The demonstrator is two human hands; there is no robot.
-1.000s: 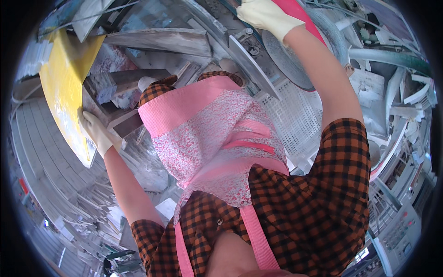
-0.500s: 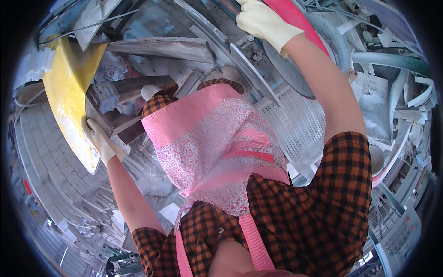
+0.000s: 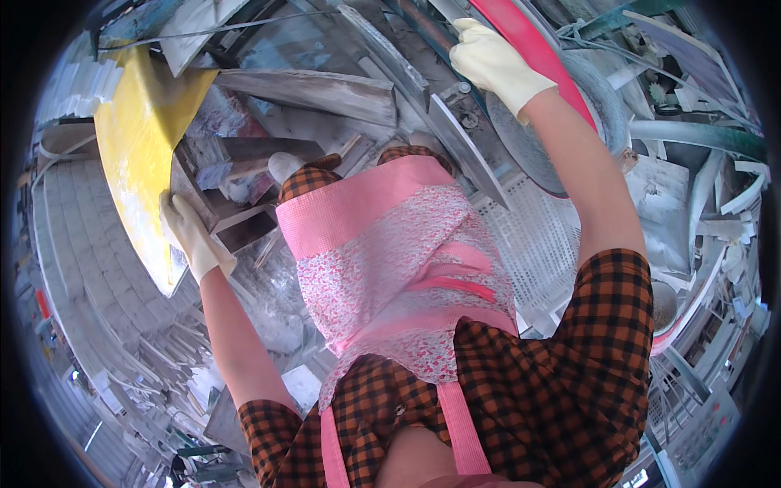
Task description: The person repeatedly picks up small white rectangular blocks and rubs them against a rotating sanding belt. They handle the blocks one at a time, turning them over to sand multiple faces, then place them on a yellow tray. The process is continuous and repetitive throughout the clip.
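My left hand (image 3: 194, 234), in a cream rubber glove, rests at the edge of a yellow sheet (image 3: 134, 146) smeared with white. Its fingers are stretched out along the sheet, beside an open box-like wooden frame (image 3: 244, 224). My right hand (image 3: 498, 67), gloved alike, is far forward on the right, next to a bright red band (image 3: 533, 45) along a large round grey wheel or disc (image 3: 521, 142). Its fingers are curled closed; what they hold, if anything, I cannot make out.
A dusty plank (image 3: 313, 93) and an upright thin board (image 3: 468, 150) stand between my hands. A perforated white panel (image 3: 525, 236) lies below the wheel. Stacked pale strips (image 3: 77, 220) fill the left. At the lower right is a control panel with buttons (image 3: 704, 431).
The whole view has shifted slightly, so surroundings and both hands appear further right. Both hands keep about the same places, left at the yellow sheet, right by the red band.
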